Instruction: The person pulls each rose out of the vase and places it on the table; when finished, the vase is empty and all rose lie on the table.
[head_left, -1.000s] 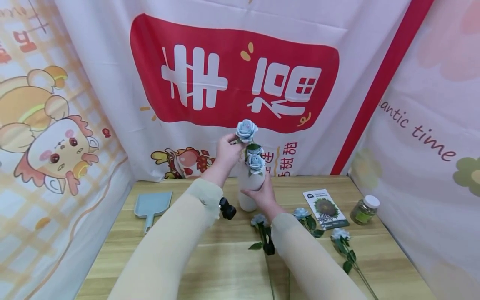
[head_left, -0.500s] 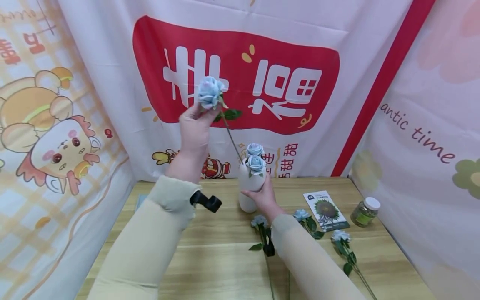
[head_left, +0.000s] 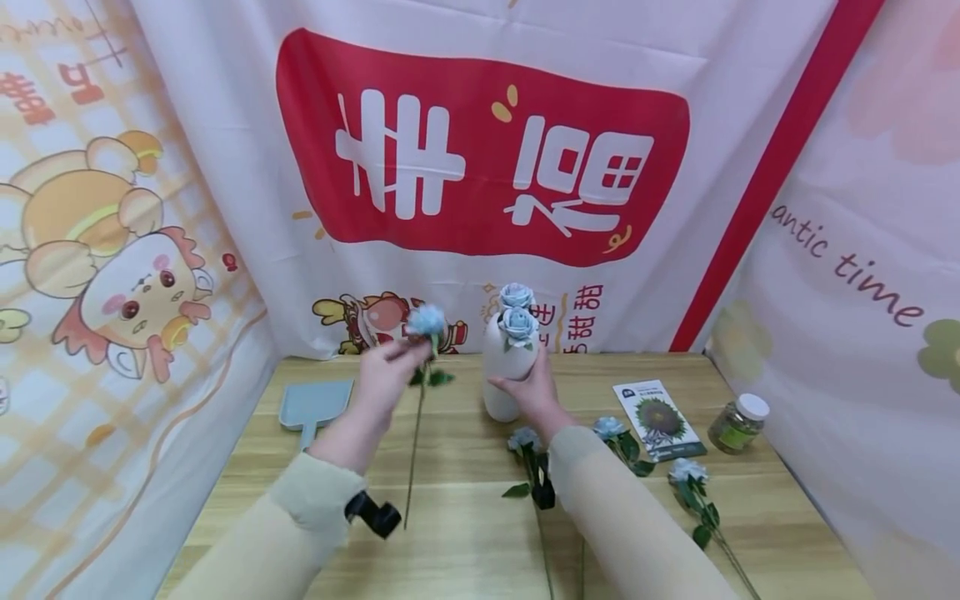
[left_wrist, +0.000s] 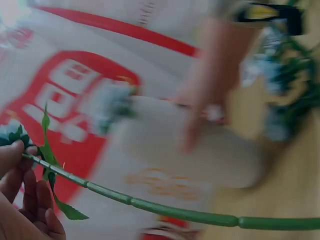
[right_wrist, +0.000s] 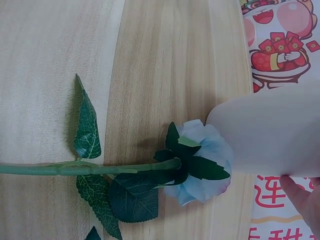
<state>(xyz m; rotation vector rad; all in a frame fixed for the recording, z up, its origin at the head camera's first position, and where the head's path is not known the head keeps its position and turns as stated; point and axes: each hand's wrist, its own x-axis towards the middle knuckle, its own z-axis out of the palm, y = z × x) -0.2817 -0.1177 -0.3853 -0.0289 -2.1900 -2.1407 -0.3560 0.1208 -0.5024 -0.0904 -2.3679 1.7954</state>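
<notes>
My left hand pinches an artificial blue rose by the stem, just below its bloom. In the left wrist view, the jointed green stem stretches away from the fingers. The rose hangs left of a white vase, apart from it, its stem pointing down. Around the vase's right side my right hand keeps a grip; the vase stands upright. Two blue roses sit in the vase's mouth. Close in front of the vase lies another rose, leaves spread on the wood.
More loose roses lie on the right of the wooden table. Farther back are a sunflower seed packet and a white-lidded jar. A blue-grey dustpan rests at the left. Printed cloth hangs behind and at both sides.
My left hand has drawn a rose up and left out of the vase, then lowered it toward the table. My right hand still holds the vase.
</notes>
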